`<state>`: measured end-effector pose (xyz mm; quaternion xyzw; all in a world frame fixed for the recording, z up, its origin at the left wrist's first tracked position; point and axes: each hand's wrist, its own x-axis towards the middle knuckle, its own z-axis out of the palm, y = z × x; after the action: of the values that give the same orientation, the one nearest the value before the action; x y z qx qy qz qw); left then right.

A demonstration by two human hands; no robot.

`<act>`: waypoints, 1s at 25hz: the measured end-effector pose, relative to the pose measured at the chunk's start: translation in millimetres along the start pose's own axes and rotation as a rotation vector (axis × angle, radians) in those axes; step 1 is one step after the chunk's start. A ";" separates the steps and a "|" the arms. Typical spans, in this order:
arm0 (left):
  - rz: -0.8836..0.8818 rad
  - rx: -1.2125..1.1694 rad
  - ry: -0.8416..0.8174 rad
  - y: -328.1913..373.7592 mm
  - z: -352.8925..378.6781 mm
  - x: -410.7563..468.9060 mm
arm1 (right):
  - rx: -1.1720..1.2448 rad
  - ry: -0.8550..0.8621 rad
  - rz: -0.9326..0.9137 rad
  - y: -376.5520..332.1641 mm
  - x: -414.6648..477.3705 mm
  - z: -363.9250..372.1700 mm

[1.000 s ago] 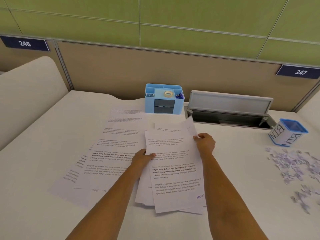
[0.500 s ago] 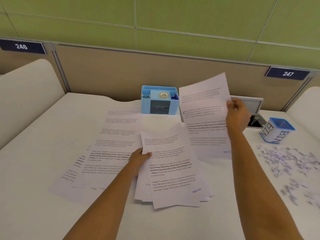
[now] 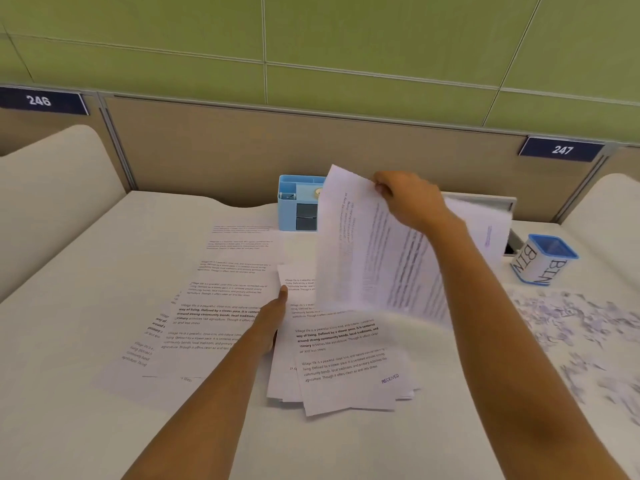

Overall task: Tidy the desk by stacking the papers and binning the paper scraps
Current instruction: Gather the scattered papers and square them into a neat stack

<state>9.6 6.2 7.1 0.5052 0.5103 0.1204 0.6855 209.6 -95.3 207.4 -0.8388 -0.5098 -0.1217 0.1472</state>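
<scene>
Desk [image 3: 69, 427], sheet [image 3: 363, 271] steeply tilted, right hand [image 3: 412, 199] pinching

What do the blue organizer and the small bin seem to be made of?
Blue organizer: likely plastic, smooth, matte, judging by its even light-blue walls and moulded compartments. Small bin: blue rim looks plastic; the white side printed BIN may be a paper label, uncertain.

White table [image 3: 104, 427]: overlapping printed sheets [image 3: 221, 306] spread left of centre; uneven stack of papers [image 3: 346, 375] just beside them, at centre; blue desk organiser [image 3: 298, 209] at back; blue-rimmed cup [image 3: 543, 261] marked BIN, back right; paper scraps [image 3: 571, 323] scattered right
</scene>
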 end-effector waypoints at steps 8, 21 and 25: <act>-0.008 -0.157 -0.104 -1.9 -1.0 -1.6 | 0.408 -0.310 0.596 30.2 -48.4 135.0; 0.200 -0.096 -0.184 21.6 -3.2 -8.4 | 0.809 -0.337 0.781 33.4 -102.1 161.6; 0.128 -0.167 -0.227 23.7 -4.2 -9.1 | 1.427 -0.443 0.763 35.8 -117.8 156.6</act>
<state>10.3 13.4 31.8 0.4885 0.3842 0.1481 0.7693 197.0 -149.3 16.1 -0.6637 -0.1627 0.4558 0.5704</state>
